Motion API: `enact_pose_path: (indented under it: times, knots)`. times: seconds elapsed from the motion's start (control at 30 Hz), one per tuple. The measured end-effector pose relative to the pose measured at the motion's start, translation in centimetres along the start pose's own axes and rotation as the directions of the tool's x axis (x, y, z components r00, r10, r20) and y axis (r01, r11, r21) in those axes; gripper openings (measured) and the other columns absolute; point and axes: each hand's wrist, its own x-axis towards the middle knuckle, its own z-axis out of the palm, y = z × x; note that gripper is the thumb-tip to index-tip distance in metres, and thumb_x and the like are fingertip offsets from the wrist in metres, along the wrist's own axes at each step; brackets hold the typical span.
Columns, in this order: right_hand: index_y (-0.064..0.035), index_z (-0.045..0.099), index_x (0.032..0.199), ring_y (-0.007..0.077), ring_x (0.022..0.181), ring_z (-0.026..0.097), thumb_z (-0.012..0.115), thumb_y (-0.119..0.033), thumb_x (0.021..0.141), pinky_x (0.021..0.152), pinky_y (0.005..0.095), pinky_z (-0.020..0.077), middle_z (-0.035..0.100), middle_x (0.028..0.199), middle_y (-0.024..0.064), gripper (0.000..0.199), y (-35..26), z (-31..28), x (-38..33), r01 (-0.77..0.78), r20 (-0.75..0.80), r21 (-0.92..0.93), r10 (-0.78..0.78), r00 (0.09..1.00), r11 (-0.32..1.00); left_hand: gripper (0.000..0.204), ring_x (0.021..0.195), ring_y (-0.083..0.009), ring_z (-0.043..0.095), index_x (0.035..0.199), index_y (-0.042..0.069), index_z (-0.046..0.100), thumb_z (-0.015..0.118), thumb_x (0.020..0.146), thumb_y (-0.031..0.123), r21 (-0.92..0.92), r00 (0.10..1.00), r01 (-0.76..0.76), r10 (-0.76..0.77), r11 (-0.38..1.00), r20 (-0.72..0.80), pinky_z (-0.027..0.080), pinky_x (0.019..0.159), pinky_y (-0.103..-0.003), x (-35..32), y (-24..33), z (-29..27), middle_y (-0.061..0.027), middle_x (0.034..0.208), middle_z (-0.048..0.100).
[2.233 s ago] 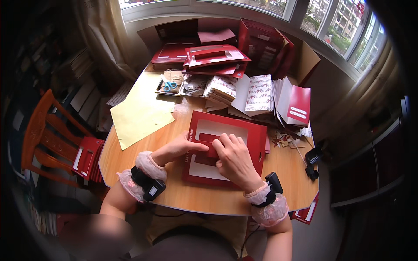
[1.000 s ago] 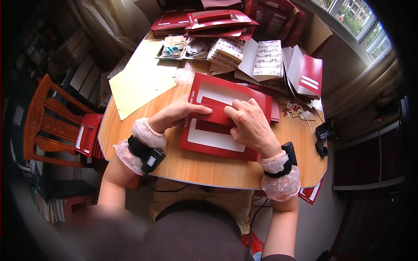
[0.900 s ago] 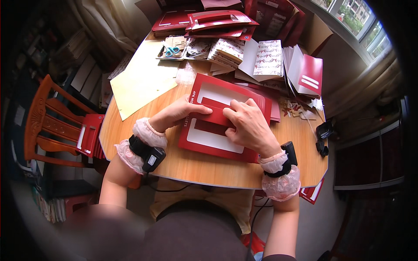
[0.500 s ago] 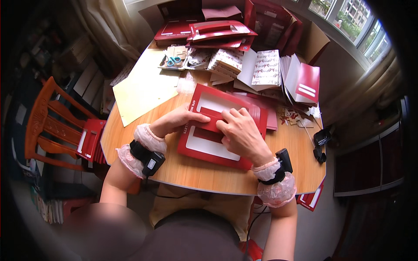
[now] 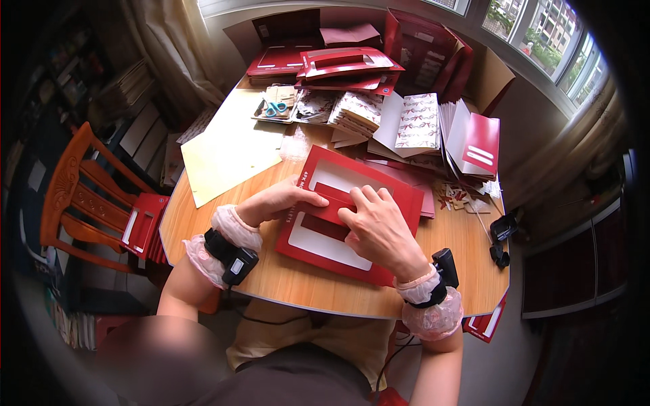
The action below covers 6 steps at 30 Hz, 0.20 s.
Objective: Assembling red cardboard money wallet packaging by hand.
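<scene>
Hands press flat: left hand and right hand push the red card on the bench. Folding looks half done. Next needs a firm, even push.

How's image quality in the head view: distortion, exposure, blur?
Head view: strong fisheye, table edge and window frame bow, corners vignette to black. Window is bright; the left side sits dark. Both hands, left hand and right hand, and the red card sheet look sharp.
</scene>
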Motion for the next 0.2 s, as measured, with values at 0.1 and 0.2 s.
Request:
enact_pose_path:
  times: [0.1,0.2]
  knots:
    - [-0.0072,0.056,0.074,0.0263,0.089,0.053,0.069,-0.010,0.060,0.073,0.0373,0.0432,0.051,0.091,0.0106,0.020,-0.34,-0.50,0.09,-0.018,0.001,0.048,0.018,1.000,0.999,0.046,0.097,-0.0156,0.066,0.122,0.002,0.055,0.073,0.080,0.009,-0.015,1.000,0.020,-0.020,1.000,-0.002,0.055,0.086,-0.030,-0.17,0.02,-0.18,-0.0077,0.109,0.065]
    - [-0.0071,0.055,0.074,0.0269,0.088,0.053,0.069,-0.010,0.059,0.072,0.0373,0.0435,0.051,0.090,0.0110,0.021,-0.38,-0.59,0.16,0.007,-0.009,0.088,-0.006,1.000,0.996,0.045,0.100,-0.0159,0.065,0.123,0.004,0.055,0.071,0.082,0.012,-0.006,0.999,0.019,-0.018,1.000,0.034,0.054,0.088,-0.030,-0.22,-0.13,-0.54,-0.0066,0.111,0.065]
